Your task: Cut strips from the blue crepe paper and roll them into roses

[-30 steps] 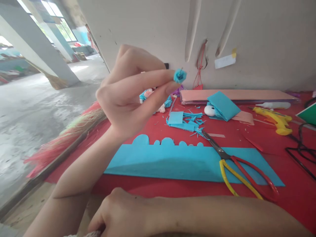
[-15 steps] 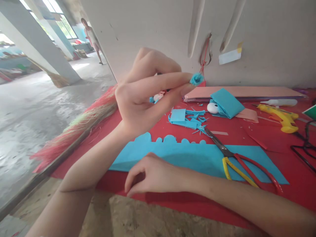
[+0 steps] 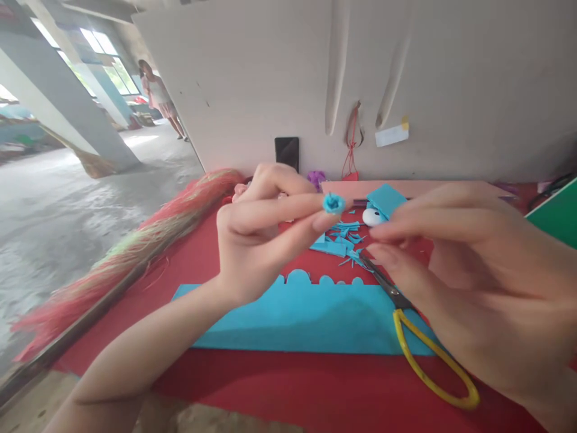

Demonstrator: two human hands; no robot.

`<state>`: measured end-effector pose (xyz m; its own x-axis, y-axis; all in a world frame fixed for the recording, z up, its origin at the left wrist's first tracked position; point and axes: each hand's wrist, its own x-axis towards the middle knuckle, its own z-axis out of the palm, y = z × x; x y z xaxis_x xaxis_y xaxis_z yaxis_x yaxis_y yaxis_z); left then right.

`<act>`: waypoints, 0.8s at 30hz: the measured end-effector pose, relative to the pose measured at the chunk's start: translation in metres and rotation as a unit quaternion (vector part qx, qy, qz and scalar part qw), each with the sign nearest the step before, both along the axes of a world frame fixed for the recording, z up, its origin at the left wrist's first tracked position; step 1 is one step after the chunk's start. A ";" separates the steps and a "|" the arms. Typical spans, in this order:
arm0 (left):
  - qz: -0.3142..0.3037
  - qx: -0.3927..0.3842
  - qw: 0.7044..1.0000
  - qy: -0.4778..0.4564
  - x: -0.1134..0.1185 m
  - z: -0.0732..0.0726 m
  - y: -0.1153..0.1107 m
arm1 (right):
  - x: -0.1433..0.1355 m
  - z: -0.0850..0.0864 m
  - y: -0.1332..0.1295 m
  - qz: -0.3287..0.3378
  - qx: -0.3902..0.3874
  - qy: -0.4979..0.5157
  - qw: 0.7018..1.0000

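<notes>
Between the thumb and forefinger of my left hand (image 3: 252, 240) a small rolled piece of fringed blue paper (image 3: 333, 204) is pinched, its curled end facing me. My right hand (image 3: 478, 258) is raised to the right of it, thumb and forefinger a little apart, with nothing visible between them. Scissors (image 3: 435, 355) with a yellow handle lie partly hidden under my right hand. Below my hands a long blue paper sheet (image 3: 297, 319) with scalloped bumps along its far edge lies on the red tabletop (image 3: 252, 379). Fringed blue scraps (image 3: 336, 246) lie by the scissor tips.
Behind are a folded blue paper (image 3: 385, 198), a white oval object (image 3: 372, 217) and a long pink stack (image 3: 433, 189). A phone (image 3: 287, 153) leans on the white panel (image 3: 252, 78). Red and pale strands (image 3: 135, 240) lie along the left edge. A person (image 3: 160, 99) stands in the far background.
My right hand has risen from the table's front to beside the blue roll. My left hand sits lower in view, still pinching the roll. The view has shifted, showing the phone.
</notes>
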<state>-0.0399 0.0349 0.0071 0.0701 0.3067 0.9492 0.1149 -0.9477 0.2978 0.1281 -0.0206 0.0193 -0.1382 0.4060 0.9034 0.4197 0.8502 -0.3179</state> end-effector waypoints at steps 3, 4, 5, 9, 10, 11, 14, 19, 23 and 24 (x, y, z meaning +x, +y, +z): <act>-0.091 -0.077 0.993 -0.016 0.005 -0.002 -0.007 | -0.003 0.005 0.003 -0.001 -0.025 -0.003 1.000; -0.114 -0.103 0.988 -0.017 0.006 -0.002 -0.010 | -0.004 0.006 0.003 0.008 -0.035 -0.003 0.999; -0.129 -0.123 0.984 -0.015 0.008 -0.003 -0.012 | -0.005 0.008 0.003 0.022 -0.048 0.001 0.999; -0.176 -0.163 0.971 -0.013 0.011 -0.002 -0.020 | -0.005 0.013 -0.001 0.091 -0.132 0.029 0.987; -0.185 -0.163 0.969 -0.012 0.011 -0.002 -0.020 | -0.005 0.014 -0.002 0.103 -0.149 0.035 0.983; -0.191 -0.160 0.968 -0.011 0.012 -0.002 -0.020 | -0.004 0.014 -0.001 0.115 -0.167 0.038 0.978; -0.204 -0.162 0.966 -0.001 0.013 -0.002 -0.019 | -0.001 0.013 0.003 0.169 -0.227 0.051 0.958; -0.253 -0.209 0.945 0.008 0.014 -0.005 -0.018 | 0.006 0.005 0.010 0.234 -0.297 0.088 0.922; -0.250 -0.200 0.947 0.031 0.013 -0.003 -0.019 | 0.010 0.003 0.007 0.257 -0.348 0.109 0.895; -0.246 -0.186 0.950 0.045 0.012 -0.002 -0.019 | 0.011 0.004 0.006 0.260 -0.365 0.111 0.887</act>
